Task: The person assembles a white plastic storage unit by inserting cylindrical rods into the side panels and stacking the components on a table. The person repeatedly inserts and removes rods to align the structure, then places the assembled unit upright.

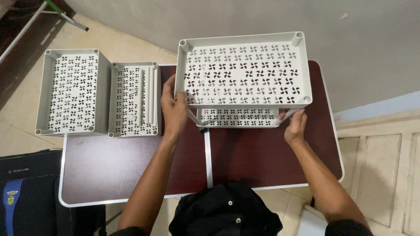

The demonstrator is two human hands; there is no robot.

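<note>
A grey plastic rack tray (245,72) with pinwheel-shaped holes sits on posts above a second, lower tray (238,118) on the dark red table (131,166). My left hand (173,109) grips the upper tray's near left corner. My right hand (295,124) holds its near right corner, next to the lower tray's edge. Two more trays of the same kind lie at the left: a taller one (72,91) overhanging the table's left edge, and a smaller one (134,100) with several grey poles lying inside it.
A white seam (208,157) runs down the middle of the table. A black bag (26,192) stands on the floor at the lower left. A wall lies beyond the table, and pale panelled woodwork (380,157) is at the right.
</note>
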